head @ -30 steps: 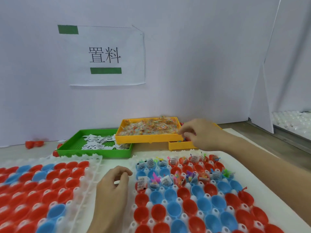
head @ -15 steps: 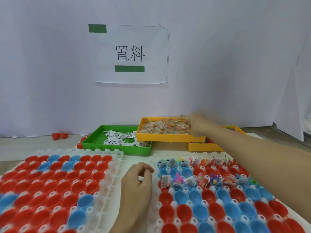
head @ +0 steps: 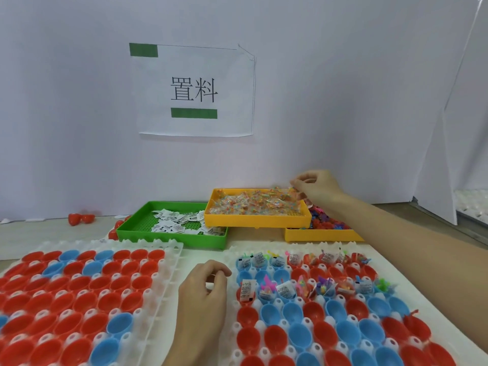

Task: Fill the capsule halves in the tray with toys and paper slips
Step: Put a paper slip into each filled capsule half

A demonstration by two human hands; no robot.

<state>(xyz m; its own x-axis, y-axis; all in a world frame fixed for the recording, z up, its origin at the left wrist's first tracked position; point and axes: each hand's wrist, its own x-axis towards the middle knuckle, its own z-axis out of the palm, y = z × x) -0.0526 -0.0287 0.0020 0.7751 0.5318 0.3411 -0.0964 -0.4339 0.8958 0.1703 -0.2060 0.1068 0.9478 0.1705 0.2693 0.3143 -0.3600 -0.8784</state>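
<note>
The white capsule tray [head: 229, 254] on the right holds red and blue halves. Its two far rows carry paper slips and small coloured toys; the nearer halves are bare. My right hand [head: 318, 190] reaches over the far right corner of the upper yellow tray [head: 256, 222] of wrapped toy packets, fingers pinched on a packet at the pile's edge. My left hand [head: 203, 294] rests curled on the table between the two capsule trays, thumb against fingertips, with nothing clearly in it. Folded paper slips [head: 171, 220] lie in the green tray [head: 169, 238].
A second white tray [head: 171, 256] of bare red and blue halves lies at the left. A lower yellow tray [head: 322, 235] of coloured toys sits under my right forearm. Loose red capsule halves [head: 79, 218] lie by the back wall, which carries a paper sign [head: 194, 91].
My right hand moved from the lower yellow tray up and back to the far right corner of the packet tray. The view shifted left and up. My left hand stayed put.
</note>
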